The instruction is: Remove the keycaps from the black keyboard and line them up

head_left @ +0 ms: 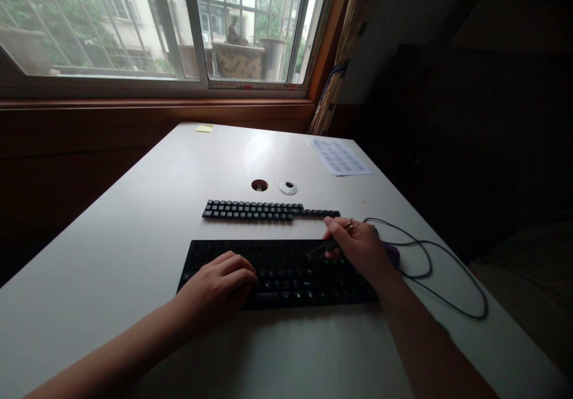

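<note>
A black keyboard (308,294) lies in front of me; its upper rows look bare of keycaps, while keycaps show in the lower rows. My left hand (221,282) rests palm down on the keyboard's left part, its fingers bent and holding nothing that I can see. My right hand (358,243) is closed around the handle of a small dark brush (319,252). The brush's tip points left, at the bare upper part of the keyboard; whether it touches is hard to tell. Beyond the keyboard, loose black keycaps (250,209) stand lined up in rows.
A dark cable (461,267) loops over the white table (134,226) at the right. Something purple (393,254) shows behind my right wrist. Farther back are a round hole (259,185), a white ring (289,187), printed sheets (341,157) and a yellow note (204,128).
</note>
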Action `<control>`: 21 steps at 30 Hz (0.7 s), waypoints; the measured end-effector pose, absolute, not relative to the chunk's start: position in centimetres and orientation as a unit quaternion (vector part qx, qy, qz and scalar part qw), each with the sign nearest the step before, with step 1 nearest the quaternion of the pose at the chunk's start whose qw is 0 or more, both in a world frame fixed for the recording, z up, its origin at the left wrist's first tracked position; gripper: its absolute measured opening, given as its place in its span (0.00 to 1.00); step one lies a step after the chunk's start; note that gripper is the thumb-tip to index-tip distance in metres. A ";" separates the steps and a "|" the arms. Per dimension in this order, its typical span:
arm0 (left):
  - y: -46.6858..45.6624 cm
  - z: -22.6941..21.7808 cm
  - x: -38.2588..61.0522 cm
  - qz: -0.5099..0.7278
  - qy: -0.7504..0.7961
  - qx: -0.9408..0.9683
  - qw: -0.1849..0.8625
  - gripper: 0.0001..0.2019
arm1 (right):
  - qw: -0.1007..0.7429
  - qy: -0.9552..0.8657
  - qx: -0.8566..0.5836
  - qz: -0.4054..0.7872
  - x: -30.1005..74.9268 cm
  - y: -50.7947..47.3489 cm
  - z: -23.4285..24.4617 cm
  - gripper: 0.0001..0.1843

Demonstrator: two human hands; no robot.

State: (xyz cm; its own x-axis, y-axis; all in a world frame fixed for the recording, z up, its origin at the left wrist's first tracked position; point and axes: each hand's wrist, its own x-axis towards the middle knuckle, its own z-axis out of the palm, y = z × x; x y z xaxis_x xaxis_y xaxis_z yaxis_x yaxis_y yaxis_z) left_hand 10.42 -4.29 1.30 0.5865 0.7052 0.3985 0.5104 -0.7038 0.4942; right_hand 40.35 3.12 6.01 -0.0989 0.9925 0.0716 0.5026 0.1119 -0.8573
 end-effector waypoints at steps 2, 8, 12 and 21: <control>-4.4 1.4 10.5 0.299 0.353 0.872 0.163 0.08 | 0.380 -0.640 -0.538 0.396 39.7 2.8 5.9 0.23; -4.8 1.8 10.6 0.334 0.382 0.846 0.162 0.11 | 0.404 -0.594 -0.456 0.526 36.8 1.3 5.3 0.21; -5.1 1.9 10.6 0.371 0.395 0.826 0.159 0.14 | 0.382 -0.581 -0.416 0.586 35.1 0.3 4.9 0.20; -5.3 2.1 10.8 0.404 0.406 0.797 0.192 0.11 | 0.371 -0.566 -0.370 0.637 33.7 -0.5 4.9 0.18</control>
State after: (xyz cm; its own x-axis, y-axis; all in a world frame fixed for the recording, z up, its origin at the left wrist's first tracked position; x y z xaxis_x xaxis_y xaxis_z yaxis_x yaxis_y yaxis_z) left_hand 10.84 -5.28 2.15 0.3432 0.8021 0.4887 0.4921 -0.5967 0.6339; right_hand 33.65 -0.50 4.87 -0.4504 0.8913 -0.0523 -0.0533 -0.0853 -0.9949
